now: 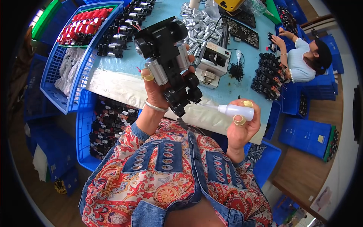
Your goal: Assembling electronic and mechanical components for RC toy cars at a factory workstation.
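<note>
My left hand (pixel 154 90) is closed around a black plastic wheeled chassis (pixel 167 51), held up on end above the front of the table. Two silver cylindrical motors (pixel 157 72) sit on its sides, and small black wheels (pixel 192 80) show at its lower end. Between the thumb and fingers of my right hand (pixel 241 132) is a small white squeeze bottle (pixel 242 112) lying sideways. Its thin needle tip (pixel 200 104) points left, to the lower end of the chassis; whether it touches cannot be made out.
On the blue table lie a pile of silver motors (pixel 200 24), a small grey machine (pixel 213 62) and rows of black assemblies (pixel 268 75). Blue crates (pixel 85 128) flank me, and a basket (pixel 68 90) holds red parts (pixel 85 26). A co-worker (pixel 304 60) works at the right edge.
</note>
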Demonstrator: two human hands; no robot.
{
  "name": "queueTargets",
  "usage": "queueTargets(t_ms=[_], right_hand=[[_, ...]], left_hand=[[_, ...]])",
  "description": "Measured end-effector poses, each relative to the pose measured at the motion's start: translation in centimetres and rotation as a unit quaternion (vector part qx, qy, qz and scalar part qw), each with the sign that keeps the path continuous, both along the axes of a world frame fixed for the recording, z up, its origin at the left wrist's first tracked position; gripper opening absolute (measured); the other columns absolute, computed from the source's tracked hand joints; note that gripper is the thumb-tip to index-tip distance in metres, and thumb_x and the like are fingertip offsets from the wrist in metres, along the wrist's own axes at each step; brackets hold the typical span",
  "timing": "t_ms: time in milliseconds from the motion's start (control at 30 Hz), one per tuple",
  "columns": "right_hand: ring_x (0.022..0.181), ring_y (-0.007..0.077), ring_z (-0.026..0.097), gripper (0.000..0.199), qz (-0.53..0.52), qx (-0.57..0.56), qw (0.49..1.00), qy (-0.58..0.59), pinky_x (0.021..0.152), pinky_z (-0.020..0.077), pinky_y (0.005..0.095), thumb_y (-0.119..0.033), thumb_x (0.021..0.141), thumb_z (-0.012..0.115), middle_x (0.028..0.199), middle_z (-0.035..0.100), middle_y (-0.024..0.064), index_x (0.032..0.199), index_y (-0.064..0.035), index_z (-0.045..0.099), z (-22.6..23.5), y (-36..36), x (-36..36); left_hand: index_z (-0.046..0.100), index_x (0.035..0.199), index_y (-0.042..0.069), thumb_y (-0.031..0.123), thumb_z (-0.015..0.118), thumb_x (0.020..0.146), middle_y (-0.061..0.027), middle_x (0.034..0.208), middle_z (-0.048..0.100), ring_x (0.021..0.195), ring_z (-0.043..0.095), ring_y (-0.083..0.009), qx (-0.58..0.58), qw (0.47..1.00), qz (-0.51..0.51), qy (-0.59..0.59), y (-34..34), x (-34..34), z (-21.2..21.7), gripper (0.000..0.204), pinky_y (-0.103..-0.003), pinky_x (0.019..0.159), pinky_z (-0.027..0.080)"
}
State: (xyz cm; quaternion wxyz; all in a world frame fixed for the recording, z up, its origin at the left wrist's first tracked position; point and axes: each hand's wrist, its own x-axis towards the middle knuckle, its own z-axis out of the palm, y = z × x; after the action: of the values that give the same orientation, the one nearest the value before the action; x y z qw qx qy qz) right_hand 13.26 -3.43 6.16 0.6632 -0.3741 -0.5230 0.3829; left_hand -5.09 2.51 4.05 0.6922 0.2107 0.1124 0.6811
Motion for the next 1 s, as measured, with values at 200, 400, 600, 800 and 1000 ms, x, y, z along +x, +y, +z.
queueTargets(t_ms=[200,400,600,800,1000], right_hand=[[0.076,0.0177,0.054,0.031,0.011,-0.014,1.000,-0.019,0.068,0.0442,0.0282,-0.013,0.076,0.067,0.088,0.054,0.0105,0.097,0.0021,0.051,-0.5,0.0,-0.2],[0.077,0.0175,0.054,0.030,0.015,-0.017,1.000,-0.020,0.070,0.0444,0.0285,-0.012,0.076,0.067,0.088,0.054,0.0100,0.097,0.0023,0.051,-0.6,0.0,0.0],[0.079,0.0172,0.054,0.033,0.011,-0.029,0.999,-0.020,0.071,0.0442,0.0283,-0.014,0.076,0.068,0.089,0.053,0.0095,0.098,0.0023,0.050,-0.8,0.0,0.3],[0.081,0.0179,0.054,0.034,0.003,-0.059,0.998,0.029,0.072,0.0449,0.0292,-0.015,0.077,0.068,0.092,0.054,0.0103,0.101,0.0011,0.050,-1.7,0.3,1.0],[0.086,0.0195,0.053,0.035,-0.052,-0.136,0.882,0.449,0.074,0.0466,0.0293,-0.014,0.079,0.066,0.100,0.054,0.0102,0.108,-0.0030,0.050,-3.8,2.7,5.8]], left_hand=[[0.030,0.132,-0.001,0.074,0.063,0.055,-0.0167,0.113,0.052,0.093,0.059,-0.0222,0.003,0.999,0.012,0.047,-0.1,0.4,0.3,0.112,-0.032,0.081,0.051],[0.028,0.133,-0.001,0.074,0.063,0.054,-0.0168,0.114,0.052,0.095,0.058,-0.0217,0.004,0.999,0.012,0.044,-0.2,0.7,0.4,0.114,-0.032,0.082,0.050],[0.028,0.133,-0.001,0.074,0.063,0.054,-0.0174,0.115,0.051,0.095,0.058,-0.0220,0.002,0.999,0.012,0.048,0.0,0.8,0.2,0.114,-0.032,0.083,0.050],[0.028,0.133,-0.001,0.072,0.064,0.056,-0.0183,0.118,0.049,0.097,0.057,-0.0248,0.004,0.999,0.001,0.049,0.5,1.1,-0.4,0.112,-0.033,0.084,0.049],[0.031,0.132,0.004,0.052,0.072,0.062,-0.0174,0.129,0.038,0.108,0.048,-0.0284,0.008,0.998,0.004,-0.063,1.4,0.4,-1.8,0.094,-0.041,0.086,0.046]])
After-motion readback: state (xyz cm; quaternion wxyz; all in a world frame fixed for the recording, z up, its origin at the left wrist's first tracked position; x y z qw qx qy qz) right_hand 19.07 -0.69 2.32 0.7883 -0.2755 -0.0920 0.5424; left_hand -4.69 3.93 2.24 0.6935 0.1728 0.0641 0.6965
